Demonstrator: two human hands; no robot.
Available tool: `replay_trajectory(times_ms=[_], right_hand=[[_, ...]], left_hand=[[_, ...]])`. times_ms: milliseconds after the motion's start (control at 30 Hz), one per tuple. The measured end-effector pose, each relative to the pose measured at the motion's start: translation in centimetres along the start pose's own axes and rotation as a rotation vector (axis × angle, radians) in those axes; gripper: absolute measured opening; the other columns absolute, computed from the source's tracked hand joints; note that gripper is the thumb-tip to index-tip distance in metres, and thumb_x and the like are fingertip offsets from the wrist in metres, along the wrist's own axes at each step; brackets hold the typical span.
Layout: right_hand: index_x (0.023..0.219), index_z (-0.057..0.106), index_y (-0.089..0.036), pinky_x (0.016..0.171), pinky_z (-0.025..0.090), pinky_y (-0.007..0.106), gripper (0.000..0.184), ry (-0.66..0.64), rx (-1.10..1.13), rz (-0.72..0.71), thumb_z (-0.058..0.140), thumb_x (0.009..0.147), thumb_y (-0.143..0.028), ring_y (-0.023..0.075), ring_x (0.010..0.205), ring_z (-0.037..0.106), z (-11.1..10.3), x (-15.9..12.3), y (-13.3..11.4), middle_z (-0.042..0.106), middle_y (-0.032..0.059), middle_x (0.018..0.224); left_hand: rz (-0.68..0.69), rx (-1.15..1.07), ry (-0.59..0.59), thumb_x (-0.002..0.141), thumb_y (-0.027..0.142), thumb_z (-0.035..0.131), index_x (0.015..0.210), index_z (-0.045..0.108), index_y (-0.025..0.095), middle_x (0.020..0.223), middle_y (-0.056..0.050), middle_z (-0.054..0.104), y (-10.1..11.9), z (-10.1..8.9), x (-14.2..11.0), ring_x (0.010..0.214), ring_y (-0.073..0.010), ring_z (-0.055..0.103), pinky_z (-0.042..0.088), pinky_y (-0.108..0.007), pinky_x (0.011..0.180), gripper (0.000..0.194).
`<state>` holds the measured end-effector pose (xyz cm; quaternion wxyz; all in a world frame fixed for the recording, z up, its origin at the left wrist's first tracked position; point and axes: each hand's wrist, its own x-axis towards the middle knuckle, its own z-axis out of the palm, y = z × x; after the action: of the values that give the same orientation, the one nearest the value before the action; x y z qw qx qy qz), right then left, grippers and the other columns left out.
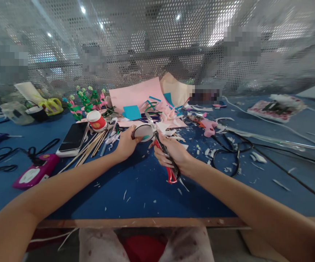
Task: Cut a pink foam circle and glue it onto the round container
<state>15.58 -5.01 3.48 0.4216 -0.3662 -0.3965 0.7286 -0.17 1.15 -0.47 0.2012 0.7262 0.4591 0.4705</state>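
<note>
My left hand [126,145] is closed on a round white cup-like piece [143,131] with a dark rim, its opening turned toward me and the thumb at the lower edge. A small teal patch shows inside it. In my right hand [173,151] is a red-and-black-handled cutting tool [171,175] with a silver blade pointing up and away. The blade passes close to the right side of the round piece; whether they touch I cannot tell. Behind both hands lie white paper scraps, teal paper [132,112] and a large pink sheet [135,95].
At left are a red-and-white paper cup [96,121], wooden sticks [93,147], a phone [73,136], a purple power socket [37,171] and green craft plants [85,100]. A pink glue gun [208,125] and black cable [238,160] lie right. Perforated metal [152,47] rises behind.
</note>
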Motion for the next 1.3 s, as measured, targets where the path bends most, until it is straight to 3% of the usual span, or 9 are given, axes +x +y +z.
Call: replay_trajectory(times_ms=[400, 600, 867, 1033, 1300], right_hand=[[0.066, 0.047, -0.018, 0.02, 0.021, 0.014, 0.043, -0.041, 0.025, 0.002, 0.042, 0.092, -0.052, 0.0047, 0.021, 0.023, 0.02, -0.18, -0.16, 0.036, -0.0085, 0.031], [0.059, 0.042, -0.019, 0.019, 0.02, 0.014, 0.048, -0.038, 0.006, 0.023, 0.042, 0.091, -0.055, 0.0046, 0.02, 0.022, 0.14, -0.29, -0.23, 0.033, -0.0081, 0.029], [0.065, 0.045, -0.018, 0.021, 0.023, 0.015, 0.043, -0.016, -0.018, 0.0, 0.031, 0.098, -0.042, 0.0059, 0.021, 0.024, 0.06, -0.26, 0.07, 0.036, -0.0077, 0.032], [0.063, 0.044, -0.019, 0.021, 0.023, 0.015, 0.044, -0.043, -0.032, -0.016, 0.04, 0.093, -0.051, 0.0053, 0.021, 0.024, 0.02, -0.3, 0.07, 0.034, -0.0085, 0.031], [0.064, 0.044, -0.018, 0.021, 0.023, 0.015, 0.044, -0.011, -0.035, 0.002, 0.035, 0.096, -0.046, 0.0054, 0.02, 0.025, 0.15, -0.32, 0.06, 0.036, -0.0079, 0.031]], left_hand=[[0.004, -0.107, 0.003, 0.066, 0.01, 0.064, 0.076, 0.055, 0.016, 0.073, 0.001, 0.06, -0.33, 0.1, 0.12, 0.07, -0.0133, 0.055, 0.048, -0.024, 0.063, 0.015], [0.041, -0.247, -0.084, 0.069, 0.008, 0.059, 0.082, 0.059, 0.015, 0.079, -0.001, 0.063, 0.02, 0.29, -0.21, 0.072, -0.0127, 0.057, 0.049, -0.023, 0.063, 0.014], [0.074, -0.026, 0.017, 0.071, 0.011, 0.06, 0.08, 0.058, 0.015, 0.075, -0.001, 0.062, -0.11, -0.04, -0.27, 0.071, -0.014, 0.055, 0.048, -0.026, 0.065, 0.01], [0.184, -0.031, -0.022, 0.073, 0.01, 0.056, 0.075, 0.058, 0.017, 0.071, 0.0, 0.058, -0.28, 0.11, -0.46, 0.066, -0.0128, 0.052, 0.046, -0.025, 0.063, 0.007], [0.188, 0.021, -0.015, 0.072, 0.007, 0.058, 0.078, 0.058, 0.016, 0.075, -0.001, 0.061, 0.21, -0.14, -0.5, 0.069, -0.0133, 0.054, 0.046, -0.026, 0.066, 0.011]])
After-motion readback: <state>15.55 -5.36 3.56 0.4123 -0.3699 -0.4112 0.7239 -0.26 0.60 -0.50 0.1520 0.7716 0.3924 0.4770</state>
